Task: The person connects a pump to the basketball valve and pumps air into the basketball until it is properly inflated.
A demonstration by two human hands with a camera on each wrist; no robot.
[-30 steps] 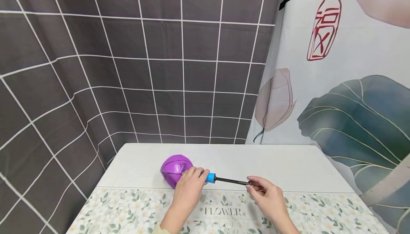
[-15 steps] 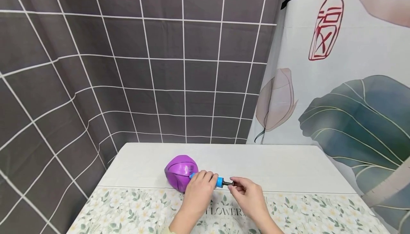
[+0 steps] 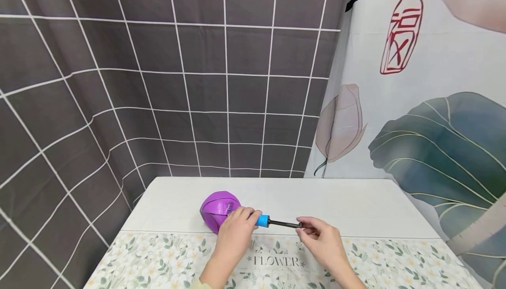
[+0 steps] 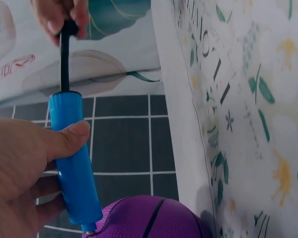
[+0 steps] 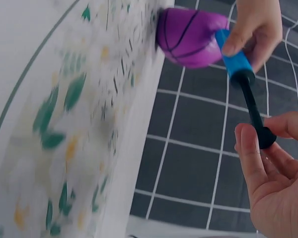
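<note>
Tabletop (image 3: pixel 348 205), 1 pump (image 4: pixel 78 173) in 2 hands (image 3: pixel 236 232) (image 3: pixel 324 240)

The table (image 3: pixel 348 205) is plain white toward twelve o'clock; toward six it carries a floral print (image 3: pixel 158 260) with the word FLOWER (image 3: pixel 276 261). A purple ball (image 3: pixel 216 210) rests on it at ten o'clock.

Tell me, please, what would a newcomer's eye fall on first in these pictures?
Probably the vivid purple ball on the table, beside the left hand. Next comes the bright blue pump in that hand, its black rod pointing to the right hand, whose fingers hold the end.
</note>
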